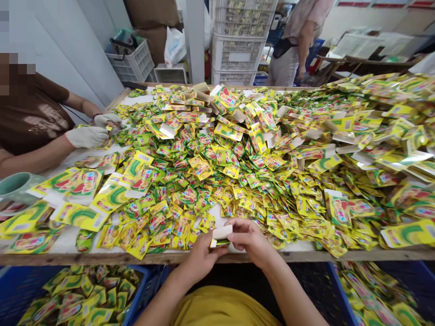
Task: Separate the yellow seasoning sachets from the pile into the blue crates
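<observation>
Between my two hands, just over the table's front edge, is a small printed box (pixel 222 232) with its white flap raised. My left hand (pixel 203 249) grips the box from the left side, thumb and fingers around it. The fingers of my right hand (pixel 249 239) are closed at the flap on the right end. What lies inside the box is hidden. Right beyond my hands spreads a big heap of small yellow and green sachets (pixel 200 167). Flat and part-folded printed boxes (pixel 79 216) lie to the left, and more printed boxes (pixel 340 208) lie to the right.
Blue crates (pixel 144 280) with filled boxes stand below the table's wooden edge (pixel 152 259). A co-worker's gloved hands (pixel 86 136) work at the left. A green cup (pixel 20 188) stands near them. Stacked white crates (pixel 238 53) and a standing person (pixel 299 40) are behind the table.
</observation>
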`<state>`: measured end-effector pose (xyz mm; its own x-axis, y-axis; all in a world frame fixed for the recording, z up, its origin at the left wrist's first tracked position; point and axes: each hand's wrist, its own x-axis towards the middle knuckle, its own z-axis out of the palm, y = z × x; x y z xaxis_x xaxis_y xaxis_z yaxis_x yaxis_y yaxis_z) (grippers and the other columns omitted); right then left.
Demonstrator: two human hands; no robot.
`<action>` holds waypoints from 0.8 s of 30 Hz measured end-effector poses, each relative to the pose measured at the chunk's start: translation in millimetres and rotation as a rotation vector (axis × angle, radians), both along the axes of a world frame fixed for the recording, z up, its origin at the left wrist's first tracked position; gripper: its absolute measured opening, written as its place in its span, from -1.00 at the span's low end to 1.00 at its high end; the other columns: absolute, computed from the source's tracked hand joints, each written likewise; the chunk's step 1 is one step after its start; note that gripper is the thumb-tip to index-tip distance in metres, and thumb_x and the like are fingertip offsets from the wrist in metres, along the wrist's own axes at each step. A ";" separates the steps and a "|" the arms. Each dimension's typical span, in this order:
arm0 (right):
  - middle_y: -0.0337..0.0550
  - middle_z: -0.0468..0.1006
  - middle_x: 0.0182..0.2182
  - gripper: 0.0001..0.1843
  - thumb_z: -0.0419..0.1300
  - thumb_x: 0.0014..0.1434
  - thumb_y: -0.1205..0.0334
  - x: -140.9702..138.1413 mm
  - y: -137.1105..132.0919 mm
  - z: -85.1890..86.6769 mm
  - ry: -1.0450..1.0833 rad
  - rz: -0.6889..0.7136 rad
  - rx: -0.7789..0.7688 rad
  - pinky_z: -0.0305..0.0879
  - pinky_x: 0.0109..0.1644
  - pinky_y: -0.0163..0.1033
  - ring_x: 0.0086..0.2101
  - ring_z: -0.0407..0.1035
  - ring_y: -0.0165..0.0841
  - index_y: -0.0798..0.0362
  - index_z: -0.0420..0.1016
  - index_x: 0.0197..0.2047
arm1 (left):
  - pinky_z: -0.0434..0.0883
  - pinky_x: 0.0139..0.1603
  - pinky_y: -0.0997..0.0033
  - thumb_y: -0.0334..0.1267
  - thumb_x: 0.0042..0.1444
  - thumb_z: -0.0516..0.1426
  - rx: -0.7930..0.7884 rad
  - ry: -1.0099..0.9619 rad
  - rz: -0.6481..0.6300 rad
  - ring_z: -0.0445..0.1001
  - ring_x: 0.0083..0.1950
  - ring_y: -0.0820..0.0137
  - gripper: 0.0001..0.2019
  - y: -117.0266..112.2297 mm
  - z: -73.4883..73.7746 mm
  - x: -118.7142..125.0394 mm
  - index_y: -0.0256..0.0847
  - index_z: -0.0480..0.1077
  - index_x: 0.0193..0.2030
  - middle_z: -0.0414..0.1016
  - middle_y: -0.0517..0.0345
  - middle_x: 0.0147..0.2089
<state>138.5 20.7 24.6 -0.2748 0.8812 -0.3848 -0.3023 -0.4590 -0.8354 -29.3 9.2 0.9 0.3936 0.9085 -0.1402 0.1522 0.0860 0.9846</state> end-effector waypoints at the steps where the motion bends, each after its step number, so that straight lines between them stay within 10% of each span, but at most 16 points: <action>1: -0.34 0.36 -0.59 -0.85 0.31 -0.16 0.37 -0.3 0.9 2.6 -0.034 0.025 -0.009 -0.12 -0.63 -0.45 -0.65 0.00 -0.62 0.11 0.55 -0.41 | 0.33 0.03 0.36 -0.36 -0.01 0.25 0.026 0.013 -0.013 0.46 -0.07 0.26 -0.72 -1.3 1.5 0.0 -0.20 0.49 -0.10 0.57 0.09 -0.12; 5: -0.37 0.28 -0.67 -0.87 0.22 -0.17 0.42 -3.5 1.9 9.1 -0.157 0.040 0.010 -0.16 -0.64 -0.44 -0.67 -0.05 -0.62 0.11 0.57 -0.47 | 0.37 -0.05 0.39 -0.14 0.11 0.17 0.012 -0.129 0.069 0.45 -0.05 0.27 -0.68 -2.3 7.9 -4.4 -0.17 0.41 -0.01 0.51 0.09 -0.08; 13: -0.14 0.49 -0.38 -0.75 0.31 0.04 0.05 -13.2 -0.1 5.3 -0.190 -0.079 0.217 0.37 -0.42 -0.32 -0.46 0.34 -0.44 0.04 0.67 -0.31 | 0.19 0.25 0.29 -0.14 0.16 0.14 -0.007 -0.110 0.323 0.42 0.09 0.27 -0.76 5.8 8.2 -9.8 -0.15 0.56 -0.13 0.58 0.07 -0.05; 24: -0.17 0.51 -0.53 -0.78 0.36 -0.04 0.06 -14.1 6.4 -0.7 -0.432 -0.134 0.259 0.41 -0.52 -0.30 -0.56 0.36 -0.41 0.05 0.62 -0.42 | 0.36 -0.38 0.53 -0.19 0.11 0.19 0.153 0.040 0.247 0.45 -0.42 0.44 -0.84 24.5 15.3 -12.0 -0.24 0.52 -0.35 0.54 0.18 -0.44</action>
